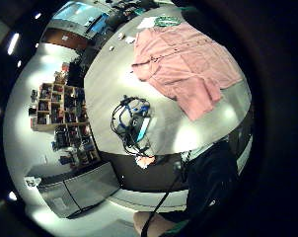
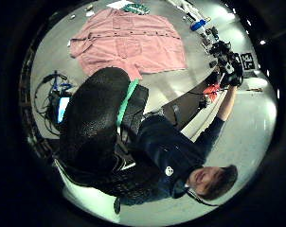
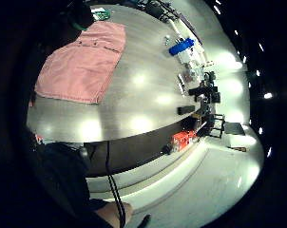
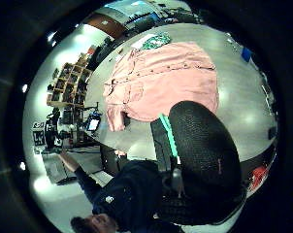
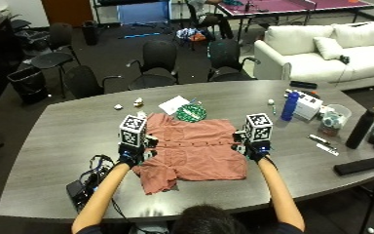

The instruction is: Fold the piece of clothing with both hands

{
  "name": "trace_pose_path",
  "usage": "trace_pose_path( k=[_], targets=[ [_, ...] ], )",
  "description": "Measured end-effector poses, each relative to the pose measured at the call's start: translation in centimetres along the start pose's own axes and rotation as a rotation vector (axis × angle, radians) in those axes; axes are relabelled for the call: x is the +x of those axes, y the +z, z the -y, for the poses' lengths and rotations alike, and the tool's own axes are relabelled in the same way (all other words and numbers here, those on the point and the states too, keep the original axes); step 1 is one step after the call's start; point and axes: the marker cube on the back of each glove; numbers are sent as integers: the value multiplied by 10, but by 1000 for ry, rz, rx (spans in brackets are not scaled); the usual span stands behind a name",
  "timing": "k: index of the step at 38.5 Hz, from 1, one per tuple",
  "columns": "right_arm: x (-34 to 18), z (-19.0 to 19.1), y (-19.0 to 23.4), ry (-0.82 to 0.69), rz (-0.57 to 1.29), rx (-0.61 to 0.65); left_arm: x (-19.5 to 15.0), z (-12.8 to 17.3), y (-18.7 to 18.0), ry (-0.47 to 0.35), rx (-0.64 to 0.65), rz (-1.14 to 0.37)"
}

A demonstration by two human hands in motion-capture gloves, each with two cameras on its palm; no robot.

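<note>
Shirt [image 5: 193,153], pink and button-fronted, lies spread flat on the grey table [image 5: 57,146] between the two hands, its collar end away from the person and one short sleeve bunched just ahead of the left hand [image 5: 130,155]. The left hand hovers at the shirt's left edge and the right hand [image 5: 258,150] at its right edge, both raised above the table as far as the palm views suggest, since each shows the whole garment from a distance. Neither hand appears to hold cloth, but whether the fingers are spread or curled I cannot tell; the gloves hide them from above and the palm views show only a black thumb bulk. Folding looks not yet begun. Risks from here, as I judge them: the crumpled sleeve beside the left hand could get trapped inside the first fold and leave a lump, so it wants flattening first. If the hands take hold at unequal points along the two edges, the fold will run crooked. A tangle of cables [image 5: 86,183] with a small device lies on the table just outside the left hand, and a swept elbow could drag it. A green patterned disc [image 5: 190,113] touches or nearly touches the collar end, beyond both hands, and might be caught when cloth is lifted.
</note>
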Motion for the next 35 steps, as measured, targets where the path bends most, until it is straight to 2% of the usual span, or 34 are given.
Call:
trace_pose_path(
  k=[8, 14, 18, 24, 29, 33, 35],
  targets=[
    [-3, -10, -7, -17, 19, -28, 0, 3, 10, 9, -20, 11],
    [-15, -22, -16, -77, 99, -109, -2, 1, 18, 66, -68, -84],
    [-15, -19, -7, -97, 112, -203, -1, -7, 21, 89, -103, -161],
    [-18, -14, 6, -101, 76, -225, -3, -8, 35, 80, -156, -152],
    [-20, -2, 27, -79, 83, -272, -2, 12, 67, 88, -214, -157],
    [-22, 20, 58, -81, 126, -305, 4, 33, 108, 93, -281, -197],
    [-28, 27, 76, -104, 174, -297, 10, 37, 133, 68, -349, -227]
  ],
)
